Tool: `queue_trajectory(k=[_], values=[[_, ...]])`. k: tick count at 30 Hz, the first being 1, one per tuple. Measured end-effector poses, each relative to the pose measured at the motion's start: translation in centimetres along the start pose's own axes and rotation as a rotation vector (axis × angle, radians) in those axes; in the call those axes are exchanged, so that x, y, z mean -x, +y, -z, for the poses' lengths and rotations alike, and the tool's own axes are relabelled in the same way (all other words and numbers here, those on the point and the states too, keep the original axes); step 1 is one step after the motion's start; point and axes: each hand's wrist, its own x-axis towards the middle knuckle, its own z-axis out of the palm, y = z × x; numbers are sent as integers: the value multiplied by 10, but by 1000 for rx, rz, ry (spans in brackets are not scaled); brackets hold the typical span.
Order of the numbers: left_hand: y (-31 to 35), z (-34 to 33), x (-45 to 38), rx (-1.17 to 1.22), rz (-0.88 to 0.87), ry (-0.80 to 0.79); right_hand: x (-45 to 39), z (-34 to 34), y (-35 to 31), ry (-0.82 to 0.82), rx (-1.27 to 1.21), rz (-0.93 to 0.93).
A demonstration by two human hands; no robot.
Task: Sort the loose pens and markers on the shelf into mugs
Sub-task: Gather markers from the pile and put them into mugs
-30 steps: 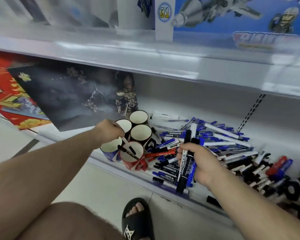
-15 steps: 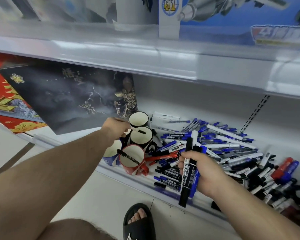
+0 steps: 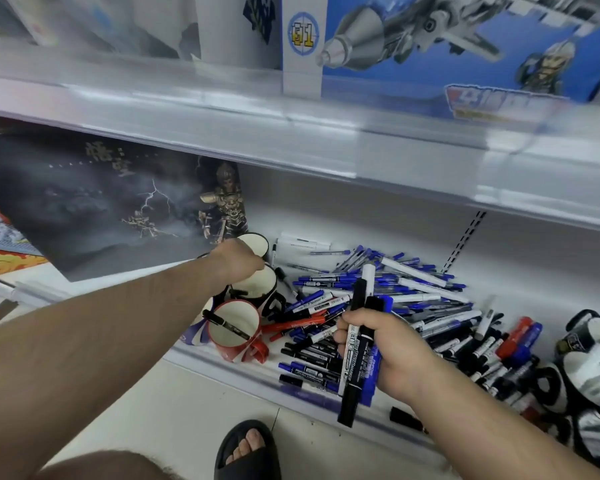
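Plastic markers (image 3: 359,355), light, stiff and smooth, are sitting bundled in the right hand (image 3: 388,355), its grip curling round their middles. Left hand (image 3: 238,259) is hovering over the mugs (image 3: 257,289); its grip I cannot tell. Loose pens (image 3: 378,282) are covering the shelf (image 3: 222,367).

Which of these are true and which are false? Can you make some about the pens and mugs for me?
1. The right hand holds a bunch of markers. True.
2. The red mug is empty. False: a black pen lies in it.
3. The left hand is over the mugs. True.
4. The pen pile is on the floor. False: it lies on the shelf.
5. The foot wears a black sandal. True.
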Motion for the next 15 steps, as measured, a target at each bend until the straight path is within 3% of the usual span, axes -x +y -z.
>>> queue_trajectory(k=[3, 7, 11, 15], values=[[34, -7, 62, 102, -78, -357, 16, -6, -10, -49, 3, 71], [55, -25, 139, 194, -16, -768, 37, -15, -21, -80, -84, 134], [62, -43, 166, 465, -109, -717, 58, -20, -21, -67, -121, 227], [65, -49, 182, 535, -152, -681, 76, -17, -20, -88, -76, 219]])
